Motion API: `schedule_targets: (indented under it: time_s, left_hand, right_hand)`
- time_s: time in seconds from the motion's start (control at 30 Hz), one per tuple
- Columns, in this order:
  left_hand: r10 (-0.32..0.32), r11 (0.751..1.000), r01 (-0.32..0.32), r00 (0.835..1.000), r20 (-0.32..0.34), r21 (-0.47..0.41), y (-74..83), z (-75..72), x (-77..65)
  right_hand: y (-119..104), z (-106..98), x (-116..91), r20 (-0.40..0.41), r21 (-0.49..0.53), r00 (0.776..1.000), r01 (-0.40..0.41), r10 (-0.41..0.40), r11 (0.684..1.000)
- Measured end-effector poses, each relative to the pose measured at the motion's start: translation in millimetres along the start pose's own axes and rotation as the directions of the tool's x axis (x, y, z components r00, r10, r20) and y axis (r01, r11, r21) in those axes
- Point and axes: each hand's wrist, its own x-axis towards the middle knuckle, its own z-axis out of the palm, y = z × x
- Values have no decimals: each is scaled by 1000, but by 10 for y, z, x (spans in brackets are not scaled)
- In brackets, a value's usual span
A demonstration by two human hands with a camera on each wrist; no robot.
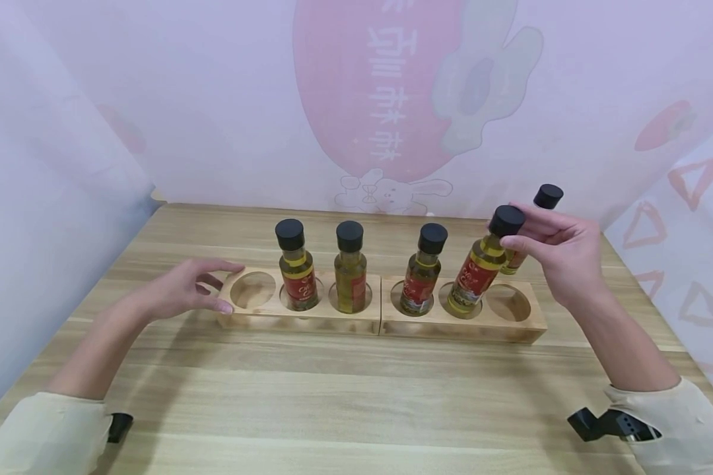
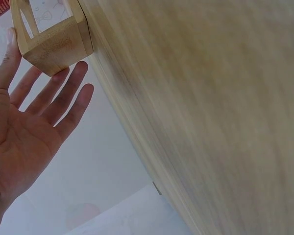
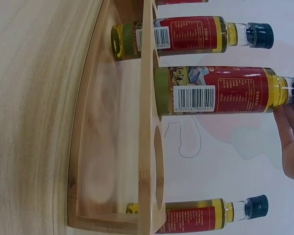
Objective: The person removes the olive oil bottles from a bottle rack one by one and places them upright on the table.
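My right hand pinches the black cap of an olive oil bottle with a red label. That bottle leans slightly, its base at the middle hole of the right wooden rack; in the right wrist view, the base sits level with the rack's upper board. Another bottle fills the hole to its left. My left hand holds the end of the left wooden rack, thumb at the front corner and fingers at the back. Two more bottles stand in that rack.
One more bottle stands on the table behind the right rack, partly hidden by my right hand. The outermost hole at each end holds no bottle. The racks meet end to end. A printed curtain hangs behind the table.
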Motion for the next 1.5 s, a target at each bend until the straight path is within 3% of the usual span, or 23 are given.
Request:
schedule_targets:
  time_s: [0.3,1.5]
  left_hand:
    - [14,1000,-14,1000,-2,19,21,-14,9]
    - [-4,1000,4,1000,2,6,-24,1,8]
  right_hand:
    - [-55,58,28,-58,-30,998,-23,22,999]
    - [-77,58,209,-153,94,988,31,-16,995]
